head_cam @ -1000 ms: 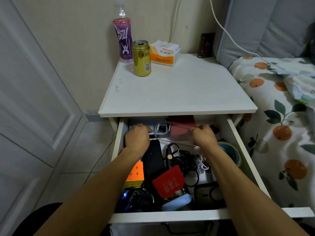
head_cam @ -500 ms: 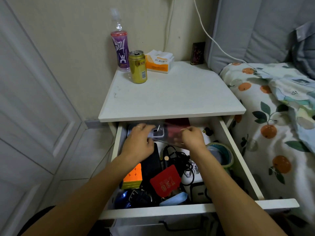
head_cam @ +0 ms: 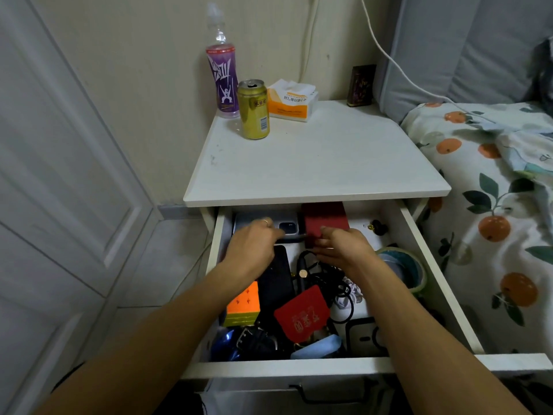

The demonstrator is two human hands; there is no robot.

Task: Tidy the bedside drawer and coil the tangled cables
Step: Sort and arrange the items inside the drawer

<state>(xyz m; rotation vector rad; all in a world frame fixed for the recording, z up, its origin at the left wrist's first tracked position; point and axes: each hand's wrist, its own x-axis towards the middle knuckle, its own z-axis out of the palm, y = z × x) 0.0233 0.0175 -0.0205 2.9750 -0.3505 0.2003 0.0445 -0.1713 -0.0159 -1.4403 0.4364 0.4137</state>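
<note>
The bedside drawer (head_cam: 443, 283) stands pulled out under the white worktop (head_cam: 317, 169), and both hands reach into its far end. The left hand (head_cam: 254, 247) lies knuckles-up over a grey phone-like device (head_cam: 288, 227) at the back left; a ring shows on one finger, and its fingers bend down onto the device, though whether the grip is clamped on it or only resting there cannot be told. The right hand (head_cam: 341, 248) is just beside it, its fingertips pinching the near edge of a dark red booklet (head_cam: 324, 221) that lies at the back centre, partly under the worktop's lip. The tangled cables (head_cam: 323, 274) lie immediately nearer than the right hand, below its wrist, in the middle of the drawer, not touched by either grip. Left of them sits a black flat case (head_cam: 276, 283), then an orange-faced puzzle cube (head_cam: 244, 304); a red envelope (head_cam: 302, 316) overlaps the cables' near side. A roll of tape (head_cam: 416, 271) stands against the right wall. On the worktop's far left corner are a purple bottle (head_cam: 223, 76), a gold can (head_cam: 253, 109) and a tissue pack (head_cam: 290, 100).
</note>
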